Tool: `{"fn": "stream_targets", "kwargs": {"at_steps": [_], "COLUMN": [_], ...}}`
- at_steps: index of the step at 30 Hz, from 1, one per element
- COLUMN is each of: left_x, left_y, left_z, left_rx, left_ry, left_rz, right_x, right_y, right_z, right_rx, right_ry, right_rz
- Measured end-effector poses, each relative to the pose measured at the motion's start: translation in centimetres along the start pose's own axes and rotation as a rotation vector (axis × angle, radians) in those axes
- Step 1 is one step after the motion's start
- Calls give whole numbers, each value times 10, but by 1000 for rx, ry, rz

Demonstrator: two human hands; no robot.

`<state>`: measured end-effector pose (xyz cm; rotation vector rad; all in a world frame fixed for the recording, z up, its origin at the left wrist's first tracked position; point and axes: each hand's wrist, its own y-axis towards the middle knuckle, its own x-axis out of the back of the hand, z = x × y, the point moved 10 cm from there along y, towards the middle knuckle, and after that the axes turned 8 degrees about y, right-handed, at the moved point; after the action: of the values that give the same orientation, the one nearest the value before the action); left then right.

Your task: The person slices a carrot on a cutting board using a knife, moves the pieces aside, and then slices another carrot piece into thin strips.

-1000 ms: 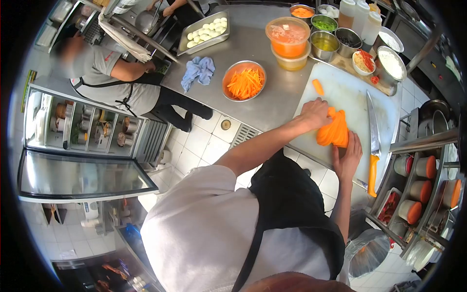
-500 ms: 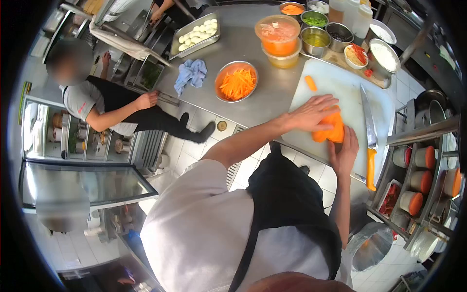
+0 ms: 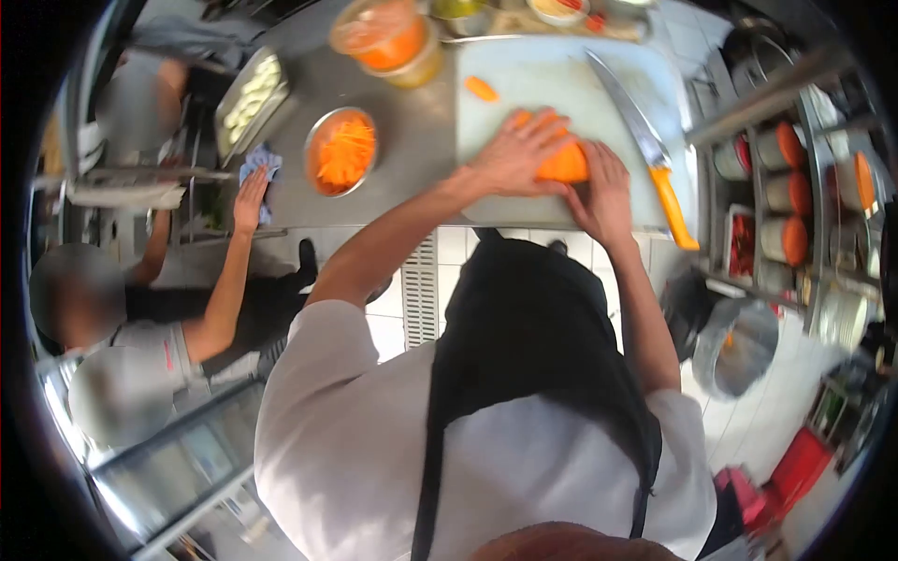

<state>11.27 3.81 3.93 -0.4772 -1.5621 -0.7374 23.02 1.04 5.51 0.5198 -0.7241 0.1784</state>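
Orange carrot pieces [image 3: 564, 164] are gathered on the white cutting board [image 3: 552, 75]. My left hand [image 3: 526, 154] lies over their left side, fingers spread across the top. At their right side my right hand [image 3: 603, 187] presses against them with its palm and fingers. A smaller carrot piece [image 3: 481, 89] lies apart at the board's upper left. The knife [image 3: 645, 140], with an orange handle, rests on the right of the board. Shredded carrot fills a metal bowl [image 3: 312, 154] left of the board.
A co-worker's hand [image 3: 251, 198] touches a blue cloth [image 3: 265, 166] at the counter's left end. A tray [image 3: 229, 122] of white pieces and stacked orange tubs [image 3: 379, 37] stand farther back. Shelves with containers [image 3: 786, 192] are at the right.
The view has turned and shifted, moving the counter up and left. The co-worker's hand has reached the blue cloth. My hands stay at the carrot pieces.
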Motion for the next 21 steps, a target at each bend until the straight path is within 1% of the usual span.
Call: {"fn": "stream_targets", "kwargs": {"at_steps": [3, 7, 10, 14, 16, 19, 21], "left_x": [2, 7, 5, 4, 8, 4, 4], "left_y": [1, 3, 6, 5, 6, 5, 4], "left_z": [3, 6, 8, 3, 3, 1, -1], "left_rx": [36, 15, 36, 14, 10, 29, 14], "left_ry": [-16, -72, -48, -23, -26, -53, -41], "left_rz": [-31, -76, -82, -59, -79, -10, -32], "right_x": [-4, -6, -6, 0, -1, -3, -3], "right_y": [-1, 0, 0, -1, -1, -7, -11], "right_z": [-4, -2, -3, 4, 3, 1, 0], "right_rx": [-8, -12, -28, 24, 10, -19, -30], "right_ry": [-20, -56, -62, -91, -74, -59, -50], "right_rz": [0, 18, -21, -87, -86, -103, -112]}}
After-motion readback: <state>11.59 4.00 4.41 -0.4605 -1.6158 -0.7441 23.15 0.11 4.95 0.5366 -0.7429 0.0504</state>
